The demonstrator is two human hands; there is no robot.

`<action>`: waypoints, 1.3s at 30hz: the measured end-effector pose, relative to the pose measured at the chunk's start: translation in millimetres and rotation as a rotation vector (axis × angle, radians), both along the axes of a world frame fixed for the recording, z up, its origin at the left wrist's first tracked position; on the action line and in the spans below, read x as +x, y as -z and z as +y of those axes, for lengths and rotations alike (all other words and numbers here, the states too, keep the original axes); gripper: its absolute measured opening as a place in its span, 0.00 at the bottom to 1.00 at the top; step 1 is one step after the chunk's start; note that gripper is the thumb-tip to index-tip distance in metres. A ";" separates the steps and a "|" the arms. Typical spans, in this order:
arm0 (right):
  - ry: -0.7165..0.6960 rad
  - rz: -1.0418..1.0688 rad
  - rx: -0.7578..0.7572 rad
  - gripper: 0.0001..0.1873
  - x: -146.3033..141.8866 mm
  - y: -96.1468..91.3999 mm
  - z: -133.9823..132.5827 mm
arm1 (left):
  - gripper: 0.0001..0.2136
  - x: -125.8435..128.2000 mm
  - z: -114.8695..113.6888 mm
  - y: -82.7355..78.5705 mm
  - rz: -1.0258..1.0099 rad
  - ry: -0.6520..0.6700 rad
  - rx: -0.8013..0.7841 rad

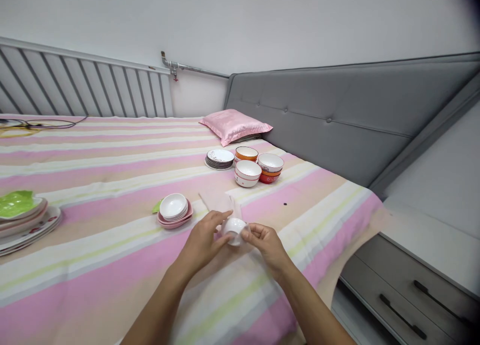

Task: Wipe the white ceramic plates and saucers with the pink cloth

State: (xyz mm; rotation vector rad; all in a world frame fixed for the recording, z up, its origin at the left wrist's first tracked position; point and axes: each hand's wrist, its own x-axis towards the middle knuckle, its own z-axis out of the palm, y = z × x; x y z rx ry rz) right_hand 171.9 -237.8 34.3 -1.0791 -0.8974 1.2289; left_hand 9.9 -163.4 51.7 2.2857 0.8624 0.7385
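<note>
A small white bowl (235,227) is tilted between my two hands, low over the striped bed. My left hand (204,237) is closed around its left side, with the thumb low and the fingers over the top. At the right edge, my right hand (268,245) pinches the bowl together with a bit of thin translucent sheet. More of that pale sheet (217,201) lies behind the bowl and partly around it. To the left, several small white dishes (173,206) are stacked on pink dishes (175,224), with a green leaf-shaped piece (159,206) peeking out.
Patterned bowls (248,174) and stacked plates (220,158) stand farther back, near a pink pillow (234,125). Larger plates with a green leaf dish (15,203) sit at far left. A grey headboard (322,110) and a drawer cabinet (408,280) border the bed's right side.
</note>
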 end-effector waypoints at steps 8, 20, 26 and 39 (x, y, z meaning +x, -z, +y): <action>0.108 0.162 -0.003 0.17 2.7 6.3 4.7 | 0.17 6.3 1.8 6.4 -0.207 0.017 -0.433; 0.076 0.081 -0.008 0.17 -0.4 2.4 2.5 | 0.09 3.9 -0.5 -1.8 -0.077 0.008 -0.177; 0.044 0.020 -0.022 0.17 -1.0 2.2 0.7 | 0.09 1.1 -4.5 -8.8 0.048 -0.024 -0.030; -0.062 -0.065 -0.007 0.18 -3.9 7.5 0.0 | 0.15 7.5 -17.5 -10.9 0.346 -0.011 0.254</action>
